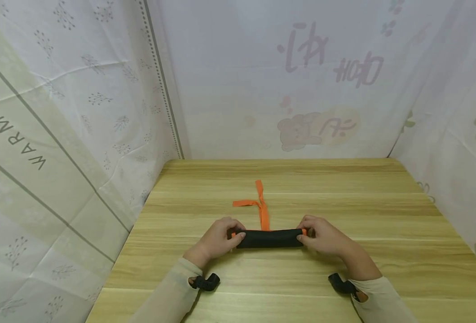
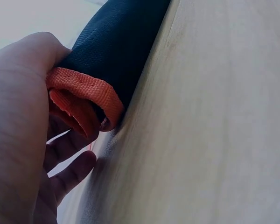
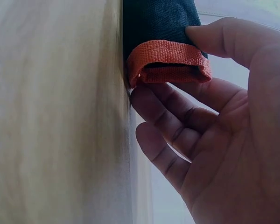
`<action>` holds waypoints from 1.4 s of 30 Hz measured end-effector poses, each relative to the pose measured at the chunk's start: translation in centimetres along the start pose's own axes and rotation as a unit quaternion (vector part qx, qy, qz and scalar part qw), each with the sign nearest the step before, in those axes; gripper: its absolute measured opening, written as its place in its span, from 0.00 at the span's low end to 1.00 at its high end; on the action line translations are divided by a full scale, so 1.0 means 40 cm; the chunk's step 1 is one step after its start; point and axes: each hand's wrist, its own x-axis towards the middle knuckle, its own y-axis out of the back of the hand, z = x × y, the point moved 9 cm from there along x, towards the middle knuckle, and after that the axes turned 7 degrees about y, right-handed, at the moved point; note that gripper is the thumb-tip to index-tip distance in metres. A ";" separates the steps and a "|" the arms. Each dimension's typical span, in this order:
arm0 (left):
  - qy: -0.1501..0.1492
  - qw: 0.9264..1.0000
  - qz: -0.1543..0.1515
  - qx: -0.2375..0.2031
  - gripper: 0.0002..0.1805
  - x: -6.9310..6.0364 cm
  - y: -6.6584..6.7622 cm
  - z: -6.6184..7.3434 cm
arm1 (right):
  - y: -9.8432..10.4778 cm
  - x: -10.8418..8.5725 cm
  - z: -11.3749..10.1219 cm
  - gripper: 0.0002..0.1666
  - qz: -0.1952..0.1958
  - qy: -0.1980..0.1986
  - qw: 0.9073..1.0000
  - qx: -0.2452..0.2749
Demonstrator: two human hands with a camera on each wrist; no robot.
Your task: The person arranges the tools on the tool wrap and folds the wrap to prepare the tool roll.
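A rolled-up black fabric roll (image 1: 269, 238) with orange edging lies crosswise on the wooden table, near its middle. Two orange tie straps (image 1: 264, 215) come out from its far side and spread apart on the tabletop. My left hand (image 1: 223, 237) pinches the roll's left end between thumb and fingers. At the right end, my right hand (image 1: 320, 235) pinches it the same way. The left wrist view shows folded layers inside the orange trim (image 2: 86, 88). In the right wrist view the end looks flattened, with a gap inside its orange binding (image 3: 170, 52).
The wood-grained table (image 1: 205, 179) reaches back to a pale printed curtain (image 1: 230, 89). More patterned cloth hangs along the left and right sides. A black wrist-worn device (image 1: 207, 282) sticks out from the left sleeve, and another (image 1: 340, 284) from the right.
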 end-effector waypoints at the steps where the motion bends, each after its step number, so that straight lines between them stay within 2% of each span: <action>1: -0.001 1.000 0.002 0.004 0.03 0.000 0.000 -0.001 | 0.000 0.000 0.001 0.08 0.000 -0.001 1.000 0.001; 10: -0.041 0.999 0.013 0.008 0.03 0.003 0.003 0.006 | 0.001 -0.003 0.007 0.07 0.007 -0.010 1.000 0.007; 18: -0.033 0.999 0.015 -0.002 0.06 0.004 0.003 0.003 | -0.001 -0.006 0.017 0.11 0.006 -0.054 0.998 0.036; 20: -0.045 0.999 0.022 -0.018 0.06 0.004 0.007 0.008 | -0.001 -0.005 0.017 0.12 0.006 -0.056 0.998 0.033; 24: -0.089 0.993 0.041 -0.058 0.04 0.002 0.020 0.026 | 0.002 -0.003 0.017 0.12 0.009 -0.052 0.998 0.029; 26: -0.107 0.991 0.049 -0.064 0.01 0.001 0.023 0.034 | 0.002 -0.002 0.017 0.10 0.011 -0.050 0.998 0.034; 29: -0.119 0.990 0.056 -0.057 0.01 -0.001 0.026 0.040 | 0.000 -0.001 0.016 0.08 0.010 -0.039 0.998 0.043; 33: -0.111 0.992 0.049 -0.042 0.02 -0.004 0.022 0.041 | 0.002 0.000 0.014 0.07 0.020 -0.025 0.998 0.048; 42: -0.085 0.996 0.021 0.008 0.19 -0.002 0.013 0.033 | 0.029 0.004 -0.005 0.11 0.073 0.012 0.997 0.003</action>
